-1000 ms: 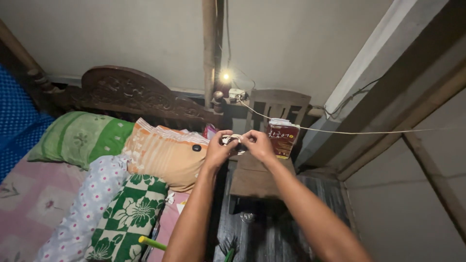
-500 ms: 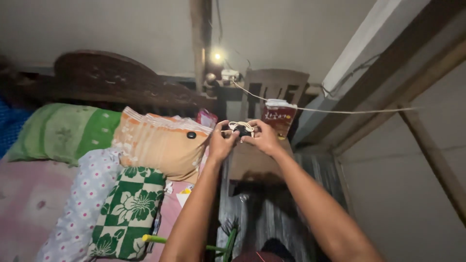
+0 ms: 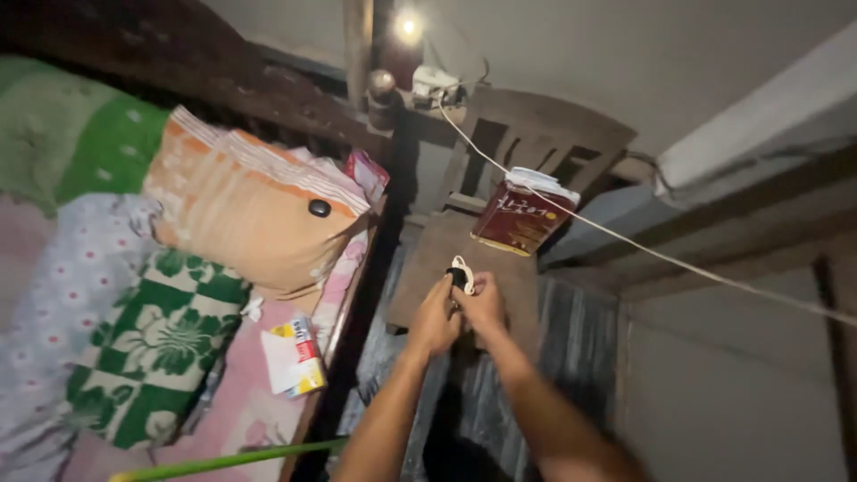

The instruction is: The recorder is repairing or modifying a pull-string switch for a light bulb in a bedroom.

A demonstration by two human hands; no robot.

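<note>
Head camera: a downward view is given over two bare forearms stretched forward beside a bed in a dim room.
Left hand: the left hand (image 3: 435,317) is raised with its fingers curled closed around the lower part of a small black and white object (image 3: 460,273).
Right hand: the right hand (image 3: 483,303) is pressed against the left, its fingers also closed on the same small object.
Held object: the object is pinched between both hands at their fingertips, in front of a wooden chair (image 3: 500,214); what kind of thing it is cannot be told.
Chair: a dark red box with a white top (image 3: 523,212) is seen standing on the chair seat, just beyond the hands.
Cord: a thin white cord (image 3: 661,256) is stretched from the wall fittings above the chair across to the right edge.
Light: a small lit bulb (image 3: 408,26) is seen high on the wall, near a wooden post (image 3: 359,45).
Bed: to the left, a peach pillow (image 3: 245,210) is laid against a dark carved headboard (image 3: 170,62), with a small black round item (image 3: 319,208) resting on it.
Bedding: a green and white floral cushion (image 3: 147,348) is placed below the pillow, and a small yellow and white packet (image 3: 293,357) is lying on the pink sheet (image 3: 241,419).
Foreground: a green stick (image 3: 232,461) is seen crossing the bottom edge.
</note>
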